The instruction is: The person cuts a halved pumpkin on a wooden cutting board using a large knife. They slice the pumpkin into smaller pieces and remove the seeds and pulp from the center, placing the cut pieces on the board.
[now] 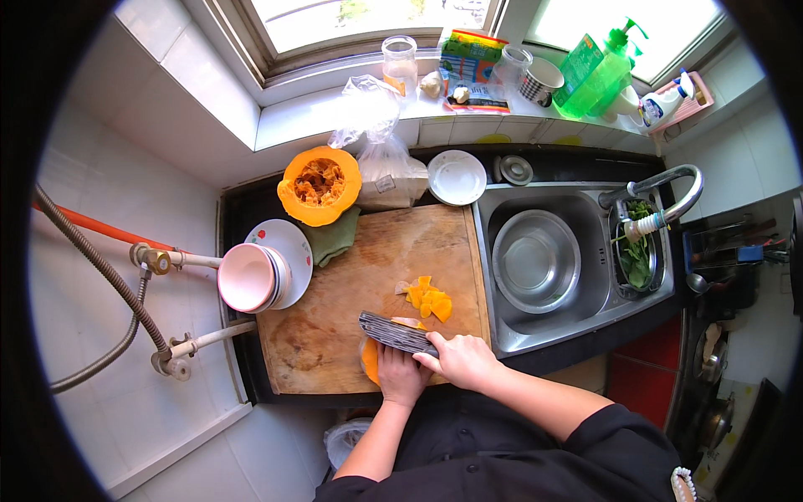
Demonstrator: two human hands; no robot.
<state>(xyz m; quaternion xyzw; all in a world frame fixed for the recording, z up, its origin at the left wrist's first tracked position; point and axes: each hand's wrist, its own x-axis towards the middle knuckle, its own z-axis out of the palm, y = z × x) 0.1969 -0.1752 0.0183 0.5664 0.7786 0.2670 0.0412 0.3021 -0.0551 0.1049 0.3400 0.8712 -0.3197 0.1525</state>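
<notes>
My right hand (465,361) grips a kitchen knife with a dark, streaked blade (395,332). Close against the blade, my left hand (401,376) holds down a piece of orange pumpkin (371,361) at the front of the wooden cutting board (326,301). My left fingertips are partly hidden behind the blade. A cut slice (409,323) shows just past the blade's far edge. Farther up the board lies a small heap of pumpkin slices (430,298).
A halved pumpkin (320,186) with its seeds sits behind the board, near a green cloth (332,238). Stacked bowls (248,278) rest on a plate (301,251) at left. The sink (546,329) at right holds a metal basin (536,261) and a basket of leafy greens (638,251).
</notes>
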